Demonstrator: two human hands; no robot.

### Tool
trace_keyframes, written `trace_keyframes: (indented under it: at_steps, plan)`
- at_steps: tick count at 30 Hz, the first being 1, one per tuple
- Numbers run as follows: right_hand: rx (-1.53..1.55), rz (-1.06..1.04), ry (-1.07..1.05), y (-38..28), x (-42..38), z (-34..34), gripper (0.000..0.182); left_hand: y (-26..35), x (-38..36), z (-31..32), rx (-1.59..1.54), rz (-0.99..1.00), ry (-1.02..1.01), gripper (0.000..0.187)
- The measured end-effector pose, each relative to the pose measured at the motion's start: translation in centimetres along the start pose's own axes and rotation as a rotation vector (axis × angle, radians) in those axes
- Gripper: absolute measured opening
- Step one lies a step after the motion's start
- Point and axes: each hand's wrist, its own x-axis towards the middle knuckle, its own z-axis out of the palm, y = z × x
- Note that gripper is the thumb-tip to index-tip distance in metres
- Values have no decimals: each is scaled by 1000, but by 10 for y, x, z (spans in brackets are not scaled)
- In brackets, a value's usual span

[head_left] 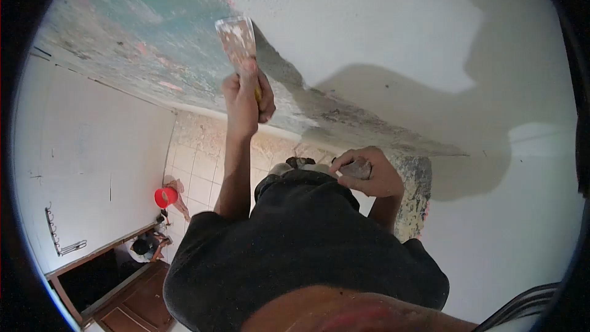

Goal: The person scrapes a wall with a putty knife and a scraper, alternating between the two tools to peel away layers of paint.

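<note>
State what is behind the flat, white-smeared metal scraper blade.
Around the blade, the wall shows a rough green-grey patch and a smooth white area. The surface directly behind the blade is covered and cannot be seen.

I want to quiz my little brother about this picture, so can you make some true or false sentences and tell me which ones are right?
1. The left hand is holding a scraper. True.
2. The bucket is blue. False: the bucket is red.
3. Another person is near the brown door. True.
4. The right hand is empty. False: it holds a flat greyish thing, but I can't tell just what.
5. The wall is smooth white all over. False: part of it is a rough, patchy green and grey.
6. The person with the scraper wears a dark shirt. True.
</note>
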Motion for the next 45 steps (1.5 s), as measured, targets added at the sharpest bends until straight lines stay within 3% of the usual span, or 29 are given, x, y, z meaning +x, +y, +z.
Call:
trace_keyframes:
  at_steps: [7, 11, 12, 19, 25, 28, 31, 35, 39, 43, 45]
  plan:
    - [-24, 39, -34, 0, 5, -3, 21, 19, 11, 3, -57, 15, 10, 56]
    - [43, -123, 42, 12, 7, -2, 21, 6, -2, -1, -166, -40, -75, 49]
    - [57, -123, 48, 15, 8, -2, 21, 8, 2, -2, -111, 27, -74, 48]
    - [27, 4, -77, 5, 8, -1, 23, 16, 0, -4, -158, -39, -78, 48]
    - [25, -136, -18, 10, 11, 10, 21, 28, 5, -2, -108, -30, -81, 48]
    - [55, -40, -32, 0, 9, 6, 21, 27, 8, -8, -139, -4, -135, 48]
    - [14, -5, -34, 4, 9, 6, 22, 41, 17, -5, -118, 56, -88, 48]
    - [-28, -3, -45, -5, 8, 6, 23, 24, 11, -16, -49, -19, -74, 47]
    - [-16, 17, -22, -3, 8, 5, 22, 54, 24, -35, -50, 61, 140, 47]
    - [-36, 31, -72, -2, 14, 5, 21, 83, 19, -36, 43, -9, -102, 43]
    - [-47, -17, -69, -2, 16, 4, 21, 77, 9, -33, -1, -63, -119, 40]
